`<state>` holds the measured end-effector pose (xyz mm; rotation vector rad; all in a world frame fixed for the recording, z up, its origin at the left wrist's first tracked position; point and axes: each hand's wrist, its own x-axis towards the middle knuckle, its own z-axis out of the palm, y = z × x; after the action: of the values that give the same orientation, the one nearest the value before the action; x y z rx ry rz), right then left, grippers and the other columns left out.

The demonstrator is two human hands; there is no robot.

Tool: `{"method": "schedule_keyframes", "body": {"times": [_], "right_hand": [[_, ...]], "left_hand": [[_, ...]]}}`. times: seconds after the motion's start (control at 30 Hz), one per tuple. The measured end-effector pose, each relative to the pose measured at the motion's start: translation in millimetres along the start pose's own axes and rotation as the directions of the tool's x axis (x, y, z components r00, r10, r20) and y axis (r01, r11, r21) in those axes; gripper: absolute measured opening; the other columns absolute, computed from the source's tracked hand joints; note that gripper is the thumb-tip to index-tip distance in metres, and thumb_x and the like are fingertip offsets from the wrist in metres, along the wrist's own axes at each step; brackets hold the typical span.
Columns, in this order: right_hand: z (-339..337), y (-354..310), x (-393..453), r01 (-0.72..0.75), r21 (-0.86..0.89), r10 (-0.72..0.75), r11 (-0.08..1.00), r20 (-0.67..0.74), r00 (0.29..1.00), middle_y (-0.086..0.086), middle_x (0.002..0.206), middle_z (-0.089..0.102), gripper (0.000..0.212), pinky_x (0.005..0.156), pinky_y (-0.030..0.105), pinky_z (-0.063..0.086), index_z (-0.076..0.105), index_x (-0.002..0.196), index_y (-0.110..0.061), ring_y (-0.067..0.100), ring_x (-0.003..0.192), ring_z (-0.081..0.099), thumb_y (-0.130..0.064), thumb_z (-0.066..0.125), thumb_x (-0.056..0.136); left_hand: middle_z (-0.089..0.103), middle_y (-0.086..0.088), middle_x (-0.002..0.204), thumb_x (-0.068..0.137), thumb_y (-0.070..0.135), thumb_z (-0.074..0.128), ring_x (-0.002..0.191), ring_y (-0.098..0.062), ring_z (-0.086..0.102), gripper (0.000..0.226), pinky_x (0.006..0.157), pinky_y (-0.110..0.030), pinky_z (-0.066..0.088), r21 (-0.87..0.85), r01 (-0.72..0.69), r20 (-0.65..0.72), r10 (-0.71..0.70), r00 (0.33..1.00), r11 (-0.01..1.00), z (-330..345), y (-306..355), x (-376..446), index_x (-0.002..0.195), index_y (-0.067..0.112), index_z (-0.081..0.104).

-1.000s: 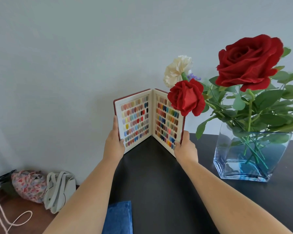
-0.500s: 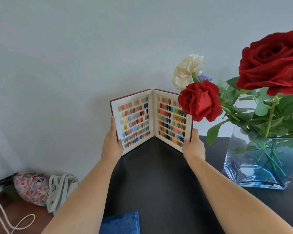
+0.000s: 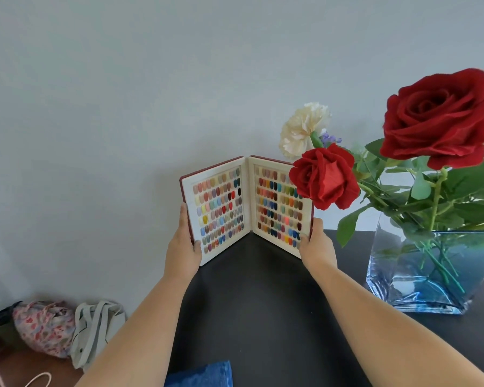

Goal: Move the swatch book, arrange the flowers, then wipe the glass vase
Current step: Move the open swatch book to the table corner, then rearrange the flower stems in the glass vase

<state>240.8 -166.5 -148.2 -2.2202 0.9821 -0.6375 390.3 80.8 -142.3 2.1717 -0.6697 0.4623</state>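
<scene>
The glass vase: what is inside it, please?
Inside the glass vase stand green stems with leaves, carrying red roses and a cream flower. Blue tint hides whether there is water.

A plain pale grey wall (image 3: 151, 93) fills most of the view, lit by soft and even light. In front of it stands a black table (image 3: 257, 308). Lower left, the floor (image 3: 14, 367) is reddish-brown wood. On it, against the wall, lie a flowered cloth bag (image 3: 44, 329) and a white tote bag (image 3: 94, 328).
</scene>
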Motion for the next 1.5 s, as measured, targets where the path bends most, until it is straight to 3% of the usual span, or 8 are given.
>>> {"method": "schedule_keyframes", "body": {"times": [0.4, 0.53, 0.63, 0.7, 0.93, 1.1, 1.3, 1.5], "right_hand": [[-3, 2, -14, -0.048, 0.276, 0.06, 0.96, -0.037, 0.997, 0.002, 0.127, 0.059, 0.051, 0.049, 0.02, 0.048, 0.029, 0.132, -0.03, 0.016, 0.088, 0.061, -0.019, 0.059, 0.092], [-10, 2, -28, -0.066, 0.363, 0.101, 0.929, -0.08, 0.992, 0.004, 0.13, 0.057, 0.059, 0.07, 0.033, 0.056, 0.029, 0.136, -0.03, 0.021, 0.103, 0.061, -0.023, 0.064, 0.09], [-17, 2, -43, -0.083, 0.402, 0.148, 0.912, -0.132, 0.98, 0.006, 0.139, 0.05, 0.065, 0.086, 0.043, 0.053, 0.031, 0.14, -0.029, 0.026, 0.118, 0.056, -0.024, 0.068, 0.087], [-21, 4, -55, -0.064, 0.396, 0.123, 0.916, -0.126, 0.984, 0.005, 0.14, 0.049, 0.062, 0.088, 0.044, 0.052, 0.035, 0.139, -0.028, 0.026, 0.12, 0.054, -0.022, 0.068, 0.086], [-58, 22, -93, 0.088, 0.318, -0.041, 0.944, -0.152, 0.988, 0.002, 0.13, 0.051, 0.043, 0.076, 0.022, 0.042, 0.049, 0.126, -0.026, 0.011, 0.104, 0.05, -0.016, 0.064, 0.087], [-103, 39, -116, 0.169, 0.318, -0.105, 0.933, -0.209, 0.972, 0.001, 0.127, 0.053, 0.04, 0.082, 0.023, 0.04, 0.051, 0.125, -0.024, 0.015, 0.114, 0.052, -0.014, 0.061, 0.088], [-155, 69, -135, 0.226, 0.25, -0.164, 0.942, -0.247, 0.955, -0.004, 0.122, 0.056, 0.041, 0.092, 0.025, 0.041, 0.055, 0.126, -0.023, 0.013, 0.11, 0.054, -0.012, 0.059, 0.088], [-207, 109, -138, 0.233, 0.279, -0.132, 0.932, -0.337, 0.932, -0.01, 0.107, 0.063, 0.037, 0.086, 0.017, 0.043, 0.061, 0.121, -0.024, 0.005, 0.096, 0.058, -0.007, 0.06, 0.088]], "left_hand": [[0.057, -0.003, 0.138, 0.086, 0.023, 0.074, 0.115, -0.025, 0.063, 0.103, 0.091, -0.05, 0.052, -0.042, 0.138, 0.03, -0.137, 0.99, 0.99, -6, -6, -18, 0.148, 0.048, -0.005], [0.048, 0.002, 0.146, 0.087, 0.02, 0.073, 0.127, -0.024, 0.054, 0.081, 0.094, -0.042, 0.05, -0.072, 0.099, -0.043, -0.103, 0.994, 0.992, -8, 2, -27, 0.146, 0.038, 0.021], [0.047, 0.003, 0.144, 0.086, 0.015, 0.072, 0.127, -0.019, 0.052, 0.068, 0.088, -0.023, 0.043, -0.122, 0.102, -0.164, -0.121, 0.979, 0.987, -12, 12, -39, 0.139, 0.035, 0.033], [0.05, 0.004, 0.14, 0.087, 0.012, 0.071, 0.123, -0.013, 0.053, 0.062, 0.083, -0.014, 0.042, -0.194, 0.094, -0.146, -0.124, 0.982, 0.977, -15, 24, -48, 0.135, 0.035, 0.038], [0.06, 0.016, 0.116, 0.092, 0.014, 0.065, 0.097, -0.001, 0.062, 0.049, 0.072, -0.003, 0.045, -0.309, 0.009, 0.059, 0.01, 0.998, 0.951, -10, 88, -84, 0.133, 0.033, 0.048], [0.058, 0.028, 0.105, 0.092, 0.013, 0.064, 0.096, 0.012, 0.059, 0.047, 0.075, -0.002, 0.047, -0.394, -0.071, 0.151, 0.141, 0.979, 0.916, 5, 144, -103, 0.132, 0.034, 0.05], [0.063, 0.014, 0.113, 0.093, 0.019, 0.063, 0.095, 0.003, 0.062, 0.044, 0.075, -0.007, 0.049, -0.477, -0.163, 0.203, 0.288, 0.936, 0.864, 29, 207, -127, 0.133, 0.031, 0.05], [0.066, 0.008, 0.111, 0.09, 0.024, 0.068, 0.088, 0.008, 0.062, 0.044, 0.07, -0.005, 0.049, -0.555, -0.151, 0.21, 0.314, 0.926, 0.818, 56, 265, -140, 0.132, 0.024, 0.054]]}}
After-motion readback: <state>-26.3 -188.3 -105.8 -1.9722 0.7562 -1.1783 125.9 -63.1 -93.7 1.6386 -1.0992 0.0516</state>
